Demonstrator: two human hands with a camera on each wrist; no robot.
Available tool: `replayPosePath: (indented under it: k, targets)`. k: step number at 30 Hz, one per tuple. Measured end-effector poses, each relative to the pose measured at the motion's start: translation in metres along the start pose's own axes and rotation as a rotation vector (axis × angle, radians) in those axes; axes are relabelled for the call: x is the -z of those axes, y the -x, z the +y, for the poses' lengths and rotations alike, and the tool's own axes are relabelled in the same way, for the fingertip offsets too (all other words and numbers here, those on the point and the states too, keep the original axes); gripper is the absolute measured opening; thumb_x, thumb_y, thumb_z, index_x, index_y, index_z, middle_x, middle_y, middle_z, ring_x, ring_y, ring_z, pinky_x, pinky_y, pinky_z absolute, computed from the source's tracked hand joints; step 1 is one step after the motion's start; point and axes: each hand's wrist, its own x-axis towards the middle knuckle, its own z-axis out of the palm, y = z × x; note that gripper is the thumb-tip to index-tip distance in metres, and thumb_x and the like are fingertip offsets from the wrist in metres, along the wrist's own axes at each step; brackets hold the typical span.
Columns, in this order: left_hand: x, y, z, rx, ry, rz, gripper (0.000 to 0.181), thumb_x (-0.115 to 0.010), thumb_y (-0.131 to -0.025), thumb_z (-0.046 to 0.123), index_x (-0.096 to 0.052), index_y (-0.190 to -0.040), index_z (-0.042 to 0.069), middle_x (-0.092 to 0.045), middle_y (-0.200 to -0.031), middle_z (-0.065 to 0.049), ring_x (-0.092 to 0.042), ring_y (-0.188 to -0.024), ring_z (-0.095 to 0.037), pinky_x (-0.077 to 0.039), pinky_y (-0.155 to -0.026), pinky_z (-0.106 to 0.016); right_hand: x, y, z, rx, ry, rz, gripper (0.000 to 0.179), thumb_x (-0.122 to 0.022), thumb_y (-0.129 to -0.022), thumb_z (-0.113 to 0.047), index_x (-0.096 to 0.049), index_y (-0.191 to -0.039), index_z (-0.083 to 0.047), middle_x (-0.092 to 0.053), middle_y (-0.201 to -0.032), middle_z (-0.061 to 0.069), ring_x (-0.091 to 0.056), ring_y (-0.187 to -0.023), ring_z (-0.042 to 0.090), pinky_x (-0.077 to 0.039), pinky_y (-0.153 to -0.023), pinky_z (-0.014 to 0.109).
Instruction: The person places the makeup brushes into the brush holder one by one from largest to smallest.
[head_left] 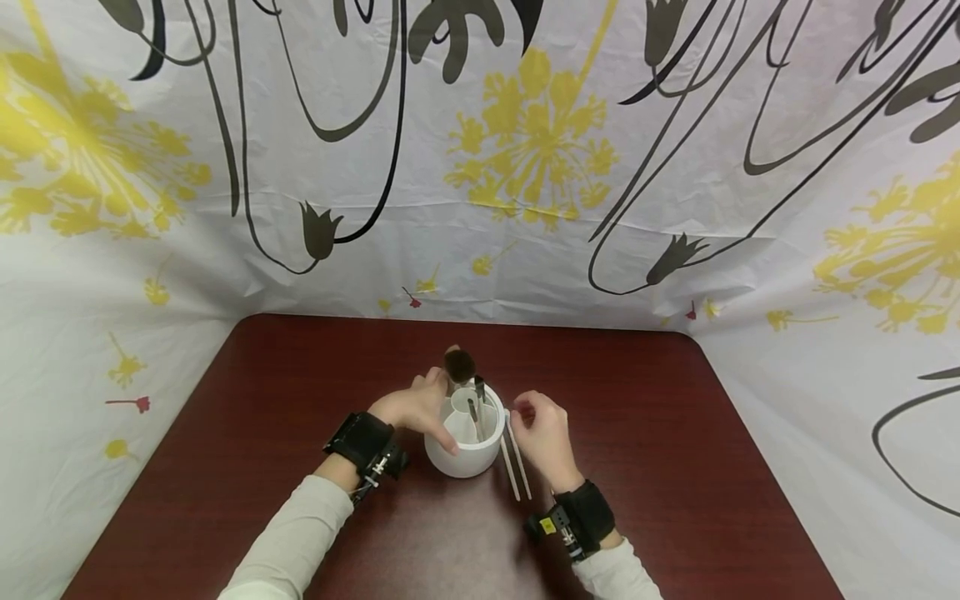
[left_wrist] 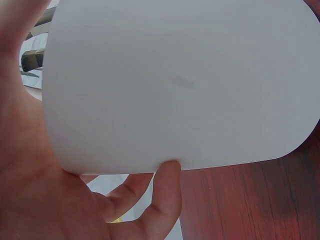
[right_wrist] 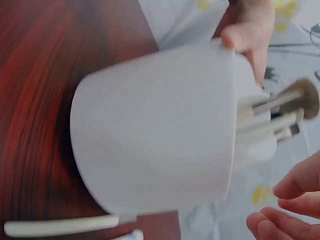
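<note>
A round white brush holder (head_left: 461, 462) with inner compartments stands on the table. My left hand (head_left: 416, 410) grips it from the left, thumb over the near rim and fingers round its side. Inside it stand a fluffy makeup brush (head_left: 459, 366) with dark bristles and a few thinner brushes (right_wrist: 272, 125). Just right of the holder is my right hand (head_left: 546, 437), its fingers loosely bent. The right wrist view shows nothing between those fingertips (right_wrist: 290, 187). Two slim pale-handled brushes (head_left: 511, 468) lie side by side on the table between the holder and this hand.
The dark red-brown wooden table (head_left: 300, 375) has rounded far corners. A white cloth (head_left: 487, 283) with yellow and grey plant patterns hangs behind it and along both sides. Black camera straps (head_left: 363, 442) sit on both wrists.
</note>
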Motion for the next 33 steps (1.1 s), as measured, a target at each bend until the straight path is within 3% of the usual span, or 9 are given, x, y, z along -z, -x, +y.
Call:
replayPosePath:
  k: [8, 16, 24, 33]
  targets:
    - [-0.002, -0.002, -0.002, 0.013, -0.004, -0.004, 0.118, -0.085, -0.046, 0.042, -0.023, -0.139, 0.007, -0.033, -0.127, -0.014, -0.034, -0.112, -0.037, -0.037, -0.088, -0.048, -0.006, 0.009, 0.019, -0.074, 0.1, -0.032, 0.014, -0.068, -0.07, 0.003, -0.063, -0.083, 0.0, -0.061, -0.073, 0.008, -0.058, -0.064, 0.018, -0.047, -0.055, 0.03]
    - [-0.002, -0.003, -0.003, -0.003, -0.006, 0.005, 0.116, -0.085, -0.045, 0.043, -0.025, -0.137, 0.006, -0.033, -0.126, -0.015, -0.034, -0.11, -0.037, -0.036, -0.087, -0.048, -0.023, 0.023, 0.031, -0.119, 0.218, -0.132, 0.016, -0.07, -0.069, -0.001, -0.063, -0.084, 0.0, -0.062, -0.075, 0.009, -0.058, -0.067, 0.019, -0.048, -0.059, 0.032]
    - [-0.001, -0.003, -0.002, 0.001, -0.006, 0.001, 0.114, -0.085, -0.046, 0.042, -0.026, -0.136, 0.005, -0.034, -0.124, -0.014, -0.035, -0.109, -0.036, -0.036, -0.087, -0.048, -0.034, 0.034, 0.035, -0.151, 0.249, -0.238, 0.009, -0.068, -0.068, 0.0, -0.061, -0.072, -0.003, -0.056, -0.065, 0.004, -0.05, -0.057, 0.012, -0.042, -0.051, 0.025]
    - [-0.001, -0.002, -0.001, 0.01, -0.011, -0.009, 0.117, -0.085, -0.046, 0.043, -0.024, -0.138, 0.004, -0.034, -0.125, -0.014, -0.034, -0.111, -0.035, -0.037, -0.087, -0.047, -0.043, 0.043, 0.037, -0.179, 0.275, -0.297, 0.016, -0.071, -0.069, -0.002, -0.055, -0.067, -0.008, -0.05, -0.063, 0.0, -0.043, -0.056, 0.011, -0.036, -0.049, 0.024]
